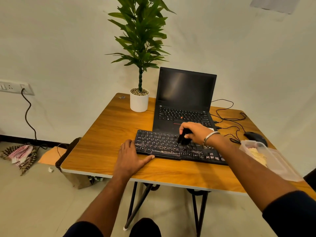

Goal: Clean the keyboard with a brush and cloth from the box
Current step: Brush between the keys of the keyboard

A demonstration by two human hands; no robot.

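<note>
Head view. We look down on a wooden desk (106,134) whose near edge runs across the middle of the view. The black keyboard (164,146) lies close to that near edge, right of the middle, its back edge touching or overlapping the front of an open laptop (184,100) that stands toward the far edge. Our right hand (196,132) is curled around a dark brush (183,139) and holds it with the bristles down on the middle rows of keys; the bristles are blurred, so we cannot read their exact contact. Our left hand (131,156) lies flat with straight fingers at the keyboard's left end, thumb along its front edge, and we judge that it is steadying the board. Pale streaks and specks show on the keys at the left and along the bottom row, so we judge the brushing to be under way but unfinished. The clear plastic box (273,159) sits at the right edge of the desk, near the keyboard's right end, with a pale cloth (258,156) inside it, which suggests that the wiping step has not yet begun. What remains, in our estimate, is to finish sweeping the keys, then to take up the cloth and wipe. A potted plant (139,100) stands at the far left corner, and a mouse (254,135) lies beyond the box.
</note>
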